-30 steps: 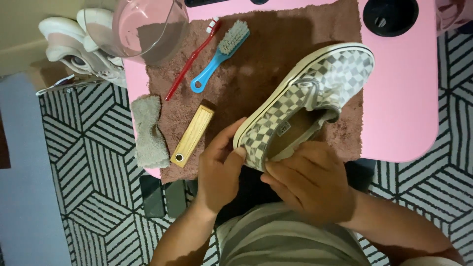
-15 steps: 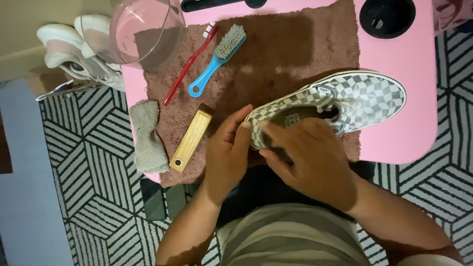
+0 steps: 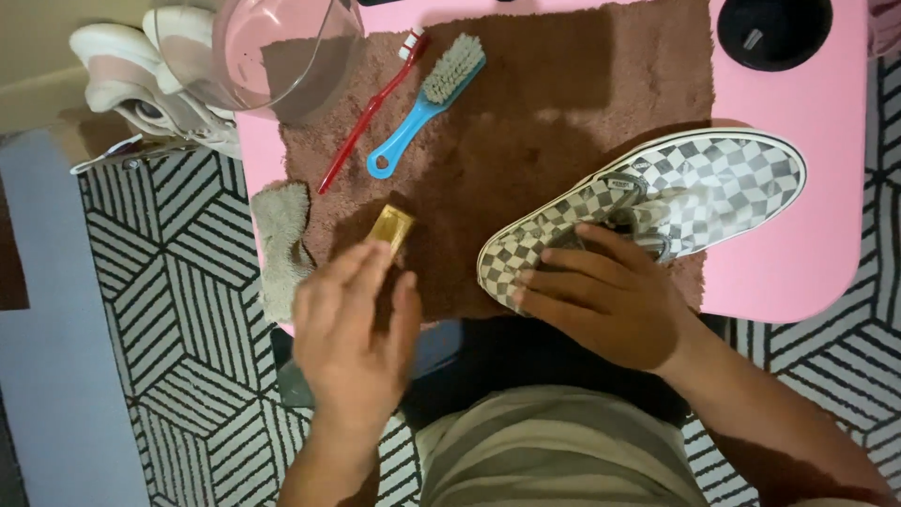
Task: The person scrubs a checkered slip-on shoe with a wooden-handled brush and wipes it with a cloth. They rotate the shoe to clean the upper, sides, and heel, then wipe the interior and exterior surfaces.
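Note:
A grey-and-white checkered slip-on shoe [image 3: 694,192] lies on its sole across a brown towel [image 3: 563,113] on a pink table [image 3: 798,272]. My right hand [image 3: 605,300] grips the shoe at its heel end, fingers over the opening. My left hand [image 3: 352,324] hovers palm down, fingers apart, over a wooden-backed brush [image 3: 391,225] at the towel's near left; only the brush's far end shows. I cannot see whether the fingers touch it.
A blue-handled brush [image 3: 427,108] and a red toothbrush [image 3: 366,117] lie at the towel's far left. A clear bowl of water [image 3: 282,47] stands beyond them. A grey cloth [image 3: 282,244] hangs off the left edge. A black cup [image 3: 774,33] sits far right; white sneakers [image 3: 131,70] rest on the floor.
My left hand let go of the shoe and moved left over the wooden brush. The shoe was turned and shifted right, now held by my right hand alone.

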